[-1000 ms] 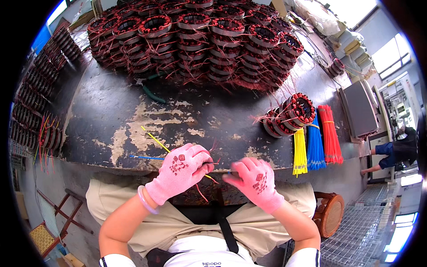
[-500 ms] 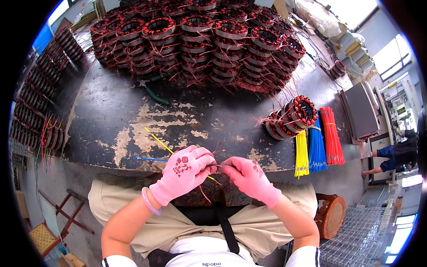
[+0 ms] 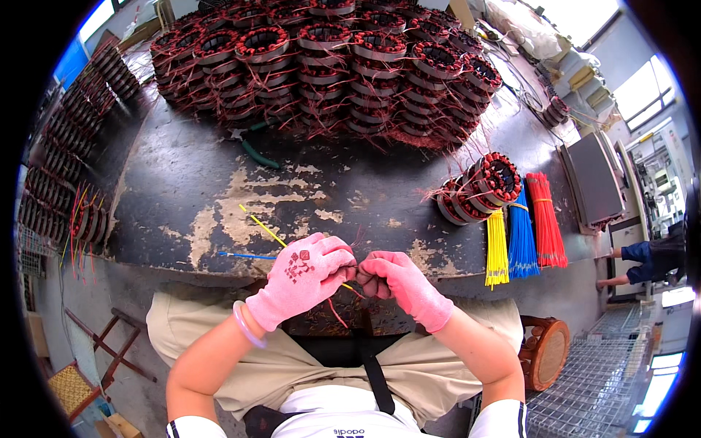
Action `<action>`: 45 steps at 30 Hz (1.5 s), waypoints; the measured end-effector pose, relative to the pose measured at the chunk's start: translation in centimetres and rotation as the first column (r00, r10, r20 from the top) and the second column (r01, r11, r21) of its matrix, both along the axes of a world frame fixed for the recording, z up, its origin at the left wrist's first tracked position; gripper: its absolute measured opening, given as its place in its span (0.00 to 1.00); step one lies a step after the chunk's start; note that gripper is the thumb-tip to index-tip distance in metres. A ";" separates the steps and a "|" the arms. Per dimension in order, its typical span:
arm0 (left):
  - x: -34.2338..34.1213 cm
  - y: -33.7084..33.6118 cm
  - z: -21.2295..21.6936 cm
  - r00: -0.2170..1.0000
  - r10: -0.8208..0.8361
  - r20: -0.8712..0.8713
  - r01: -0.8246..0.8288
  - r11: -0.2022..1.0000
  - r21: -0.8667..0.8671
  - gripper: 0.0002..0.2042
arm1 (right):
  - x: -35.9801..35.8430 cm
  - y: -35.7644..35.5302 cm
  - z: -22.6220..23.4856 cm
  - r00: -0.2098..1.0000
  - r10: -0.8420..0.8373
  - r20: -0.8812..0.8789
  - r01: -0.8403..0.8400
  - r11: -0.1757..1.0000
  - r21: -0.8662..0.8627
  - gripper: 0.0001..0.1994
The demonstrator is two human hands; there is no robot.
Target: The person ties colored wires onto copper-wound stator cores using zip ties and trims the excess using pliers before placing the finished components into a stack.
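My left hand (image 3: 305,274), in a pink glove with darkened fingertips, is closed around wires at the table's front edge. A yellow wire (image 3: 261,226) runs under it and comes out below the fingers. From its far left side a blue wire (image 3: 247,255) sticks out, and a short red wire end (image 3: 337,314) hangs beneath. Close beside those fingertips is my right hand (image 3: 400,286), also gloved in pink, its fingers curled and pinched together. Whatever lies between the right fingertips is too small and hidden to make out.
Tall stacks of wound motor stators (image 3: 321,73) fill the table's far side, with green-handled pliers (image 3: 257,153) before them. At right lie a few stators (image 3: 482,190) and bundles of yellow wires (image 3: 496,252), blue wires (image 3: 522,241) and red wires (image 3: 545,219). More stators (image 3: 55,193) stand left.
My right fingers have curled in more, beside the left fingertips. A thin wire that showed between the hands is now hidden. The left hand has barely moved.
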State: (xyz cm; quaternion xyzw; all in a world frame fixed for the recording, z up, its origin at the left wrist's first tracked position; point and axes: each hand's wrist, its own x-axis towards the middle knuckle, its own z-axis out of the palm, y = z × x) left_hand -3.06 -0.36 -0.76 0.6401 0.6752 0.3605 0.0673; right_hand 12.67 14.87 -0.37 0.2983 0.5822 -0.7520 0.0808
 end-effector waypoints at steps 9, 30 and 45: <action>0.3 0.0 -0.2 0.999 0.045 -0.032 -0.045 0.999 -0.007 0.07 | 0.6 -1.0 -0.1 0.826 0.523 -0.208 0.341 -0.172 0.924 0.17; -0.5 -1.1 0.9 0.944 0.251 -0.214 -0.268 0.962 -0.051 0.12 | -1.2 1.6 -2.9 0.776 0.592 -0.217 0.291 -0.031 0.956 0.17; 0.0 -1.2 -0.2 0.951 0.266 -0.157 -0.278 0.958 -0.062 0.12 | 27.6 20.5 0.9 0.690 -0.591 -0.418 0.175 -0.425 0.888 0.16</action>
